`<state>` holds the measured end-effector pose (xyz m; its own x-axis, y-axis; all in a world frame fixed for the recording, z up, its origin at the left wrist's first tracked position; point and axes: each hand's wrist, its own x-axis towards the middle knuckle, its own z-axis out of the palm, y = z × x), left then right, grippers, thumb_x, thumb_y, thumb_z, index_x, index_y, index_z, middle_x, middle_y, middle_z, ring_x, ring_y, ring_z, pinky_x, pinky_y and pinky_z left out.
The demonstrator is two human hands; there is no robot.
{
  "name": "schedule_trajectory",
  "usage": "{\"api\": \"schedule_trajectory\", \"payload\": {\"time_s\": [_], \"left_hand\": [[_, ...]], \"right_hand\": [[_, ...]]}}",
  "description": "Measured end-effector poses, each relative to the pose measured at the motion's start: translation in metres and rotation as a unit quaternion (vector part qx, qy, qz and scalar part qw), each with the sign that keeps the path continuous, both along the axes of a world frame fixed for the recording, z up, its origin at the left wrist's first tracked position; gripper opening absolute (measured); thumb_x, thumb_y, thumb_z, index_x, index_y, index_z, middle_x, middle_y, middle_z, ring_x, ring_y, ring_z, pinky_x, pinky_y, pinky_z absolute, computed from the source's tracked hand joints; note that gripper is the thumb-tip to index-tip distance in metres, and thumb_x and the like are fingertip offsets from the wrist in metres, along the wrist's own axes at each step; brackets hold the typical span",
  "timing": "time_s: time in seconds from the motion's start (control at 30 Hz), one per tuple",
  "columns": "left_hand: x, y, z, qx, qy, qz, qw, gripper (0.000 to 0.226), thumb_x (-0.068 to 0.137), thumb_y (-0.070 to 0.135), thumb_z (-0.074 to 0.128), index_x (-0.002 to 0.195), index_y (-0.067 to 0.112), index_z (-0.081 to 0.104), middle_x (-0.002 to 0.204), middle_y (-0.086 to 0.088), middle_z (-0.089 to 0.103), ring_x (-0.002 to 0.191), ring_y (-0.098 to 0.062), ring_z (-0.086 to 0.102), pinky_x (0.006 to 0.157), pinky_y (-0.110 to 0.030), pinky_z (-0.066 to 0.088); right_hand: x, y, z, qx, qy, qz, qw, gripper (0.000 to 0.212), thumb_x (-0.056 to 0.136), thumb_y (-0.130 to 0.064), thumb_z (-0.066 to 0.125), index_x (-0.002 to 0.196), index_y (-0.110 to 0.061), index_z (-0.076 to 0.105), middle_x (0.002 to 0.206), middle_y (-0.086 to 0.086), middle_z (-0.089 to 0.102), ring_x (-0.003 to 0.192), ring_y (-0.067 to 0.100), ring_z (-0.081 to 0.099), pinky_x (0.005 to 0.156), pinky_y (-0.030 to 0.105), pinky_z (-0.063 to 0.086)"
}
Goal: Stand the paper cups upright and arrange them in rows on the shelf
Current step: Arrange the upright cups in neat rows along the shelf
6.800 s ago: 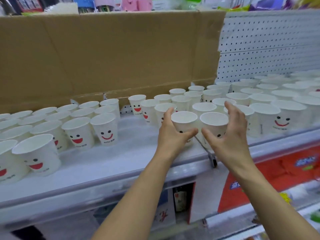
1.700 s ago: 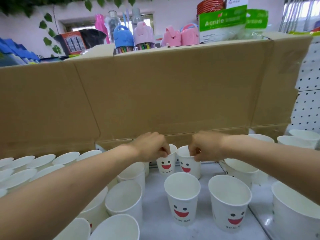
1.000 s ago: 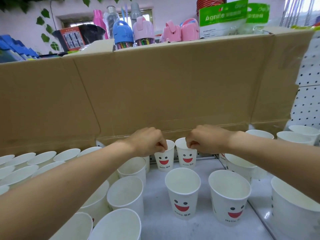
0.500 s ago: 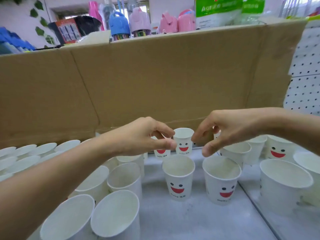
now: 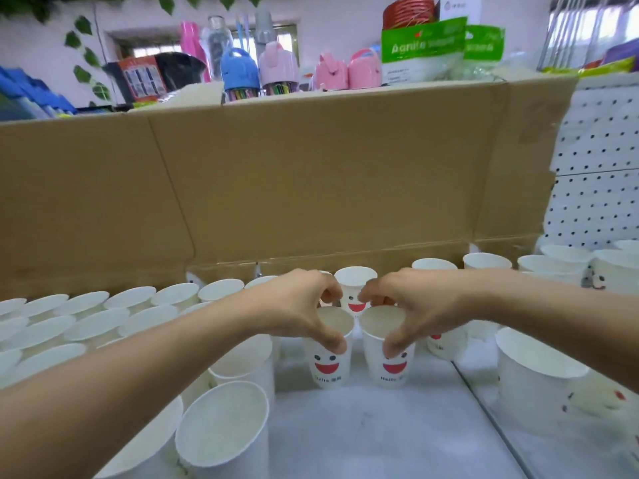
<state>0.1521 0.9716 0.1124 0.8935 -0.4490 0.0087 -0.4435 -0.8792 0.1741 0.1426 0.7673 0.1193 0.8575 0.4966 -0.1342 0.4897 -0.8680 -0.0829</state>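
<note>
Crowding the shelf (image 5: 380, 430): cup rows (image 5: 103, 316) at left, other cups (image 5: 539, 378) at right, and a smiley cup (image 5: 356, 288) just behind the hands, partly hidden by them. Two front cups are pinched at the rim, thumb in front, fingers behind: left cup (image 5: 328, 364) by the left hand (image 5: 297, 305), right cup (image 5: 392, 366) by the right hand (image 5: 422, 302). Both are stood upright, side by side, mid-shelf. Every visible cup is seen empty. Shelf is backed by a cardboard wall (image 5: 311, 188) with pegboard (image 5: 594, 188) at right; bottles (image 5: 240, 74) and packets (image 5: 422, 50) are stacked above.
</note>
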Motion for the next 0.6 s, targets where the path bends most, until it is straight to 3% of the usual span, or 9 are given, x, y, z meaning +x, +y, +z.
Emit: {"api": "schedule_trajectory", "payload": {"time_s": [0.2,0.33,0.47,0.53,0.6], "left_hand": [[0.009,0.008,0.006,-0.009,0.015,0.034,0.999,0.075,0.066,0.049,0.082,0.129,0.019,0.055,0.12,0.007,0.061,0.104,-0.011,0.058,0.092,-0.031,0.05],[0.01,0.014,0.006,-0.018,-0.011,0.035,0.999,0.071,0.065,0.052,0.081,0.127,0.024,0.06,0.119,0.01,0.063,0.101,-0.008,0.056,0.083,-0.024,0.046],[0.003,0.025,0.009,-0.039,0.003,0.012,0.999,0.034,0.069,0.041,0.083,0.099,0.028,0.076,0.089,0.018,0.071,0.088,0.001,0.064,0.078,-0.021,0.051],[0.001,0.026,0.004,-0.02,0.022,-0.002,1.0,0.018,0.075,0.029,0.08,0.092,0.027,0.078,0.085,0.018,0.073,0.083,0.002,0.065,0.08,-0.025,0.053],[0.002,0.025,0.0,-0.009,0.019,-0.007,1.0,0.013,0.079,0.022,0.075,0.09,0.027,0.078,0.085,0.017,0.074,0.082,0.001,0.065,0.08,-0.029,0.054]], "right_hand": [[0.021,0.008,-0.006,0.093,-0.02,-0.03,0.995,0.075,0.066,-0.049,0.081,0.129,-0.022,0.05,0.118,-0.008,0.061,0.102,0.016,0.06,0.09,0.036,0.052],[0.02,0.004,-0.007,0.096,-0.042,-0.034,0.994,0.062,0.068,-0.051,0.078,0.121,-0.029,0.054,0.11,-0.013,0.058,0.095,0.01,0.055,0.07,0.024,0.046],[0.014,-0.007,-0.007,0.098,-0.069,-0.012,0.993,0.034,0.072,-0.046,0.077,0.103,-0.035,0.068,0.094,-0.018,0.061,0.079,-0.007,0.053,0.058,0.013,0.037],[0.013,-0.008,-0.009,0.099,-0.072,-0.008,0.992,0.019,0.077,-0.039,0.076,0.094,-0.032,0.073,0.083,-0.021,0.062,0.071,-0.017,0.05,0.05,0.006,0.035],[0.014,-0.006,-0.013,0.111,-0.068,-0.005,0.992,0.008,0.08,-0.031,0.074,0.088,-0.029,0.076,0.08,-0.018,0.068,0.068,-0.015,0.054,0.048,0.002,0.035]]}}
